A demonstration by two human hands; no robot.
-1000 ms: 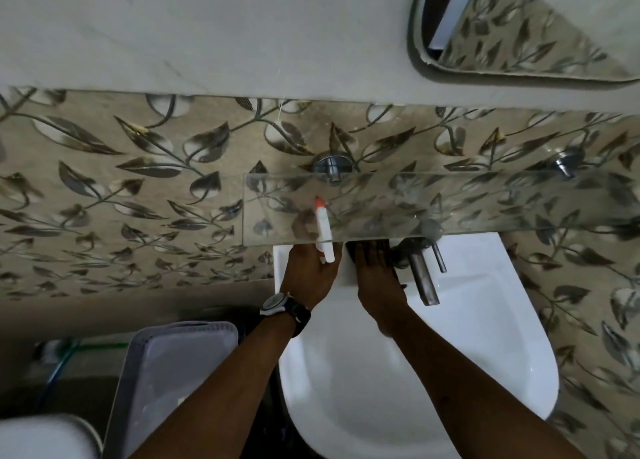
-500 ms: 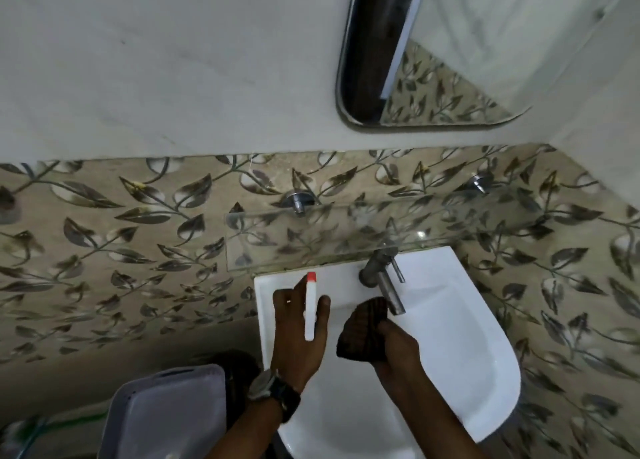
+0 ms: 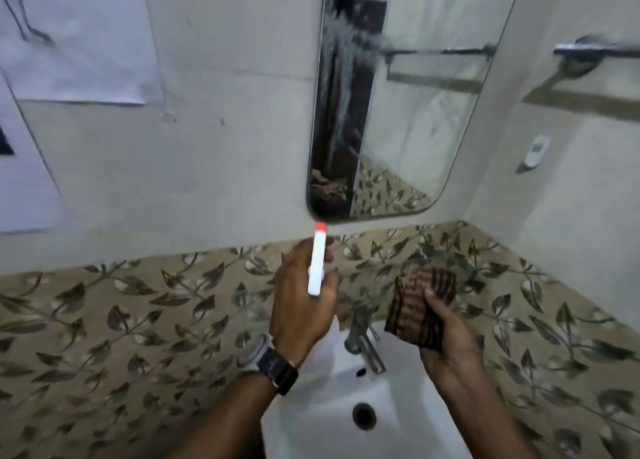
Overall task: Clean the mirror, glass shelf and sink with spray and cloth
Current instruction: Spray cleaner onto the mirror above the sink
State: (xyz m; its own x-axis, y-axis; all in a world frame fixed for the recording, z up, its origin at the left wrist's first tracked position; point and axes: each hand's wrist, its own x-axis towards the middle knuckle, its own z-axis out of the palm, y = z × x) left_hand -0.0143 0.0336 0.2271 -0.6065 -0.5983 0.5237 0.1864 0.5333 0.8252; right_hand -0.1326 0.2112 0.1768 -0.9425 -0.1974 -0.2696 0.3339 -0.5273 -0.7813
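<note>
head view, frame centre: left hand [image 3: 303, 297] curls around a white spray bottle with orange tip [image 3: 317, 259], below the rounded wall mirror [image 3: 398, 105]; right hand [image 3: 450, 337] grips a folded brown striped cloth [image 3: 417, 304] above the white sink [image 3: 398, 406].

Two bare forearms reach forward, raised side by side. The left hand [image 3: 301, 306], a watch [image 3: 273, 363] strapped at its wrist, grips a spray bottle [image 3: 317, 261] nozzle-up; the right hand [image 3: 450, 337] clutches a folded cloth [image 3: 417, 302].
</note>
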